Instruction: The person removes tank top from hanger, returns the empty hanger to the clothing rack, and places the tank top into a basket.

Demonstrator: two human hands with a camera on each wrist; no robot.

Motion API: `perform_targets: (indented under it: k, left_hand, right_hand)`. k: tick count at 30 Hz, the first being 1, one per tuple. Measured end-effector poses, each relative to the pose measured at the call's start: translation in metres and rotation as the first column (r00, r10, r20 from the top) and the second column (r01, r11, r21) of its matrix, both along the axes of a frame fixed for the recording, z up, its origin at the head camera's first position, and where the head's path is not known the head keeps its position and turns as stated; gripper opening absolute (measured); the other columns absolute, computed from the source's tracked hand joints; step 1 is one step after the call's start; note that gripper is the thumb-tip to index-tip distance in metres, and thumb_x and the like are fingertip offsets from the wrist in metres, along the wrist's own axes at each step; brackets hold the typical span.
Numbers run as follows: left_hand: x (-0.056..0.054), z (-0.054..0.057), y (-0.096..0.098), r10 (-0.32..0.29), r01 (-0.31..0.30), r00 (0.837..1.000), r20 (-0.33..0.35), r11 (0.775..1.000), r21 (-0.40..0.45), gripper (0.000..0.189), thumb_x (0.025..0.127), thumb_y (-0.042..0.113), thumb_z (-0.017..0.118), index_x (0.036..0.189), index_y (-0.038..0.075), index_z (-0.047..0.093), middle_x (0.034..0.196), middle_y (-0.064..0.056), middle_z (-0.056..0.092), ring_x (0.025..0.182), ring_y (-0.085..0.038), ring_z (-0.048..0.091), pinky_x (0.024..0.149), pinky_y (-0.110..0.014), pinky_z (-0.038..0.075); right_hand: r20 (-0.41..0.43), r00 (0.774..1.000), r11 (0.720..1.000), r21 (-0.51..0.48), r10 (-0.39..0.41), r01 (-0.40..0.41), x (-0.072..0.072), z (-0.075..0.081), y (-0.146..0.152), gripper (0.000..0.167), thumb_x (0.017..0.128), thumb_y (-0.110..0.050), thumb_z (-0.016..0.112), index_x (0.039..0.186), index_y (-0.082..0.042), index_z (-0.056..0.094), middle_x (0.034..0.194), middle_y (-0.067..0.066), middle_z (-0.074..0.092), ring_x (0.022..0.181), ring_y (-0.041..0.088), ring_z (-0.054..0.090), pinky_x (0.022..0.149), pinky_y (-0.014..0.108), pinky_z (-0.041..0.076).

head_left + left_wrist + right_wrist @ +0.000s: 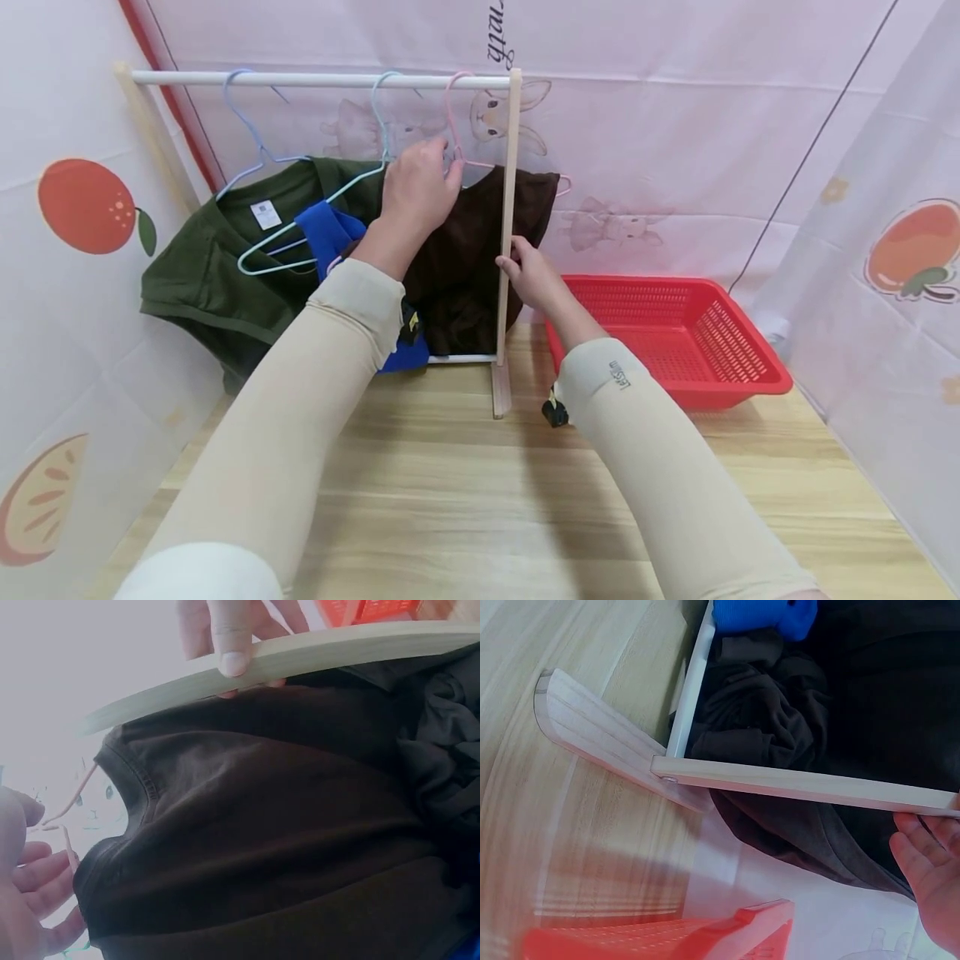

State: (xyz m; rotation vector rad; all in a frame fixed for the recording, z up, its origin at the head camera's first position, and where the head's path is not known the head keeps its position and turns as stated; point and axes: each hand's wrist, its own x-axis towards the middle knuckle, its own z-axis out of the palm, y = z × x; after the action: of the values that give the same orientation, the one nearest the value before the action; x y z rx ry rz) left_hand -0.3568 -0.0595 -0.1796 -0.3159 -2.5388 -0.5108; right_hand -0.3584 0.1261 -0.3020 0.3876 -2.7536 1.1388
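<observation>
My left hand (pixel 420 187) is beside the neck of a pink hanger (pixel 450 108). In the left wrist view its thumb stands apart from its loosely bent fingers (pixel 46 879), which lie by the hanger's arm and the shirt collar. A dark brown shirt (pixel 247 817) hangs on this hanger, its lower part bunched up. My right hand (pixel 536 275) grips the upright wooden post (pixel 512 179) of a small clothes rack, thumb on the near face and fingertips behind. Part of the brown shirt passes behind that post.
Left along the white rail (pixel 322 80) hang a dark green shirt (pixel 202 267) on a blue hanger (pixel 247 125) and a blue garment (pixel 324 237) on a mint hanger (pixel 258 260). A red basket (pixel 750 385) stands right of the rack on the wooden table (pixel 450 500). Printed curtains surround it.
</observation>
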Motion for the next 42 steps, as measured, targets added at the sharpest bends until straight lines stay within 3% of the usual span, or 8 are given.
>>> perform_targets:
  k: [10, 26, 33, 42]
  left_hand:
    - [-0.005, 0.000, 0.007, -0.030, 0.026, 0.997, 0.069, 0.998, 0.064, 0.037, 0.104, 0.034, 0.048, 0.128, 0.008, 0.060, 0.115, -0.012, 0.067, 0.102, -0.025, 0.064, 0.091, -0.036, 0.054]
    - [-0.016, -0.003, 0.006, -0.060, 0.039, 0.990, 0.126, 0.986, 0.162, 0.036, 0.106, 0.032, 0.041, 0.127, 0.013, 0.063, 0.117, -0.008, 0.068, 0.098, -0.022, 0.060, 0.087, -0.034, 0.050]
    - [-0.010, -0.010, -0.001, -0.092, 0.058, 0.987, 0.133, 0.968, 0.243, 0.034, 0.106, 0.030, 0.042, 0.126, 0.012, 0.062, 0.123, -0.006, 0.066, 0.098, -0.021, 0.058, 0.087, -0.030, 0.050]
    - [-0.004, -0.007, 0.001, -0.111, 0.081, 0.990, 0.089, 0.953, 0.292, 0.032, 0.105, 0.029, 0.044, 0.125, 0.013, 0.063, 0.122, -0.005, 0.066, 0.099, -0.019, 0.057, 0.086, -0.029, 0.049]
  right_hand:
    - [0.001, 1.000, 1.000, -0.004, 0.008, -0.008, 0.000, -0.001, 0.001, 0.042, 0.102, -0.030, 0.053, 0.139, -0.012, 0.043, 0.116, 0.014, 0.060, 0.106, 0.028, 0.059, 0.099, 0.043, 0.047]
    - [-0.020, 1.000, 1.000, -0.010, 0.018, -0.018, -0.001, 0.001, 0.001, 0.038, 0.103, -0.028, 0.051, 0.136, -0.009, 0.044, 0.108, 0.014, 0.060, 0.101, 0.027, 0.058, 0.093, 0.043, 0.046]
    - [0.011, 1.000, 1.000, -0.001, 0.028, -0.028, 0.007, -0.002, 0.000, 0.038, 0.103, -0.030, 0.051, 0.136, -0.012, 0.044, 0.108, 0.013, 0.059, 0.101, 0.026, 0.058, 0.093, 0.042, 0.046]
    - [0.027, 0.999, 0.999, -0.023, 0.030, -0.029, 0.014, 0.001, 0.007, 0.038, 0.103, -0.027, 0.051, 0.135, -0.007, 0.044, 0.109, 0.015, 0.057, 0.100, 0.028, 0.056, 0.093, 0.042, 0.046]
